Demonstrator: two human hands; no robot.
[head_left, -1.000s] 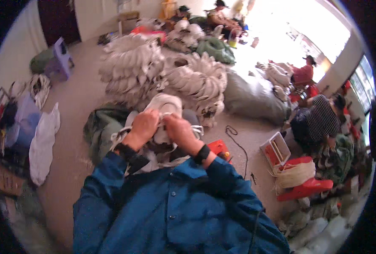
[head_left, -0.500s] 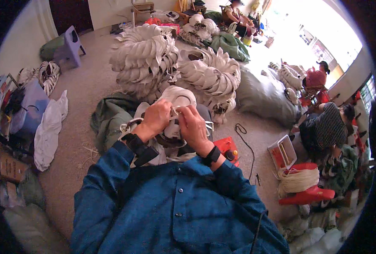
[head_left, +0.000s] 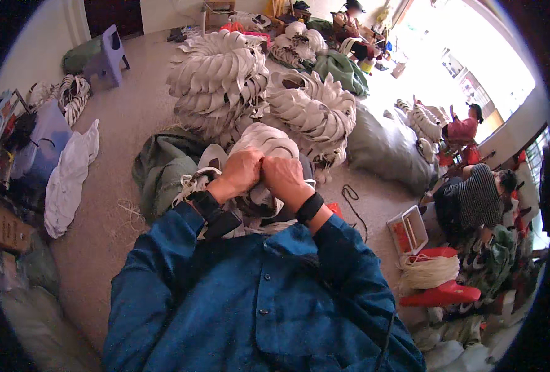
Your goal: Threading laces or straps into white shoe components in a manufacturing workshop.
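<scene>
A white shoe upper [head_left: 264, 137] lies in front of my body, its toe end pointing away from me. Over its lace area, my left hand [head_left: 240, 172] and my right hand [head_left: 285, 178] are both closed into fists, knuckles touching. A pale shoelace ran between these fingers a moment earlier; now the hands cover it. Several more white uppers with loose laces [head_left: 191, 186] lie beside my left wrist. Dark straps circle both my wrists.
Tall stacks of nested white uppers [head_left: 219, 80] stand ahead, with another ring [head_left: 312, 108] beside them. A full grey sack [head_left: 386, 149] lies to the right. Nearer are a white basket [head_left: 408, 229] and a cord-wound red stool [head_left: 433, 273]. A person in stripes [head_left: 482, 198] bends at the right.
My hands have come together from a pinching pose into closed fists, hiding the lace. The view has shifted slightly. The striped person's posture has changed a little.
</scene>
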